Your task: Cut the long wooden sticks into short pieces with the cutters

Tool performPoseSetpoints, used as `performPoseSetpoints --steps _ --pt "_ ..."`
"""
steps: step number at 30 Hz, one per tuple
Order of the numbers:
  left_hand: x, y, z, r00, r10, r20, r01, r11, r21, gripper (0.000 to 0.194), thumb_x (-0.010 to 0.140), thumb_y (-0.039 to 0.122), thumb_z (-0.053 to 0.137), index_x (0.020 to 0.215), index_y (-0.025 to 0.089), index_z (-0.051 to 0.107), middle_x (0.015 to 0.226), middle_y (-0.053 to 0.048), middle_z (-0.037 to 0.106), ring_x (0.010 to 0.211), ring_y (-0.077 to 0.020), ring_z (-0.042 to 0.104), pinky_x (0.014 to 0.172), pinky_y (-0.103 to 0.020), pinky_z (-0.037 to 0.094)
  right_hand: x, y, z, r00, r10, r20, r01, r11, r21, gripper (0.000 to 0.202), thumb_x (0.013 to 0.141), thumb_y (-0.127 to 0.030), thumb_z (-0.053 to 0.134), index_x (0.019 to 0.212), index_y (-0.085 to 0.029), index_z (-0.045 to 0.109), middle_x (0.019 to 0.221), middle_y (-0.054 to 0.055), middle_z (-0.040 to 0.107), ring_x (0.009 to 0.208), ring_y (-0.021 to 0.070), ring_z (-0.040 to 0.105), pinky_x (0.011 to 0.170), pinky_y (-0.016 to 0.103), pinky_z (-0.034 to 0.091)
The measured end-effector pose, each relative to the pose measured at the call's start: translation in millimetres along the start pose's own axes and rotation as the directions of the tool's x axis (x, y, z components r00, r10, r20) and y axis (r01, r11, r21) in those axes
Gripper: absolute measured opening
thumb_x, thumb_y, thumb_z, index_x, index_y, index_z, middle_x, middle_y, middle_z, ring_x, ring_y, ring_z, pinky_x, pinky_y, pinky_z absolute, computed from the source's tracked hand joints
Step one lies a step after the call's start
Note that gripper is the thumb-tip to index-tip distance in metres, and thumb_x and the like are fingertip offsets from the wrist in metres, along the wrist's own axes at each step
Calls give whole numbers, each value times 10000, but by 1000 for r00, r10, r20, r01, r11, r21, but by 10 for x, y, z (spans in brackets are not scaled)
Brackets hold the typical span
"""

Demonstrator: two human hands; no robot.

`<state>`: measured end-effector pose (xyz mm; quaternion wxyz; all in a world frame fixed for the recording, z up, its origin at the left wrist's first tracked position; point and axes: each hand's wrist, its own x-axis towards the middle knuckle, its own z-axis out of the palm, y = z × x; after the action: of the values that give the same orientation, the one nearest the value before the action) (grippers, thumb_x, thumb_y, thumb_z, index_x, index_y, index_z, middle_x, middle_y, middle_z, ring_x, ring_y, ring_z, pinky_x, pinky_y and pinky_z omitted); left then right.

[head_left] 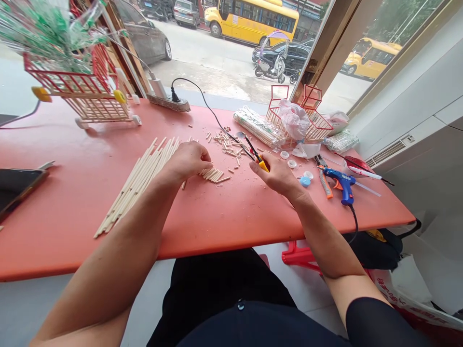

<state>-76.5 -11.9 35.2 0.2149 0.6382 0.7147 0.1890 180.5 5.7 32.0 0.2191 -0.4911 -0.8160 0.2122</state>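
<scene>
Your right hand [277, 173] is wrapped around the yellow-handled pliers [263, 164], with the black end pointing away from you; I can't tell how wide its jaws are. Your left hand [188, 158] has its fingers bent down by a row of short wooden sticks [212, 175]. I can't tell if it is pinching one. Long wooden sticks [126, 197] lie side by side, partly under your left arm. Past your hands, little cut bits [229, 150] are spread on the red table [224, 221]. To the right you have some white caps [292, 164], a blue cap [305, 181], orange-handled pliers [324, 182] and a blue glue gun [343, 184]. A toy shopping cart [97, 108] made of sticks stands far left.
</scene>
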Motion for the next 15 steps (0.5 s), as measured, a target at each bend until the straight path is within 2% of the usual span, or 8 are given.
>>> performPoseSetpoints --steps 8,11,13,15 --pt "30 -43 -5 988 -3 -155 1 1000 -13 157 766 333 674 763 223 785 776 -50 776 820 -258 702 812 -343 517 1 19 -13 997 3 -78 0 999 37 465 947 -676 552 813 -234 507 781 17 575 747 186 500 718 345 354" --pt "-2 -36 -11 980 -3 -201 -14 996 -83 211 800 357 668 850 218 819 827 -49 786 869 -251 695 830 -335 515 20 70 -71 991 40 -130 -8 972 236 544 923 -779 565 867 -238 555 797 21 610 747 190 555 711 349 412" --pt "-21 -38 -15 975 10 -221 -45 987 -152 222 809 360 676 887 220 830 854 -51 789 887 -250 689 830 -338 516 41 120 -154 983 51 -174 29 903 429 600 910 -840 549 950 -243 592 861 38 648 774 197 615 711 358 472" --pt "-28 -47 -14 971 31 -238 -82 975 -207 220 811 364 690 893 219 834 859 -55 787 887 -251 685 833 -348 519 58 171 -269 977 46 -207 74 843 533 649 910 -876 511 1036 -250 628 924 64 671 821 212 658 719 379 517"
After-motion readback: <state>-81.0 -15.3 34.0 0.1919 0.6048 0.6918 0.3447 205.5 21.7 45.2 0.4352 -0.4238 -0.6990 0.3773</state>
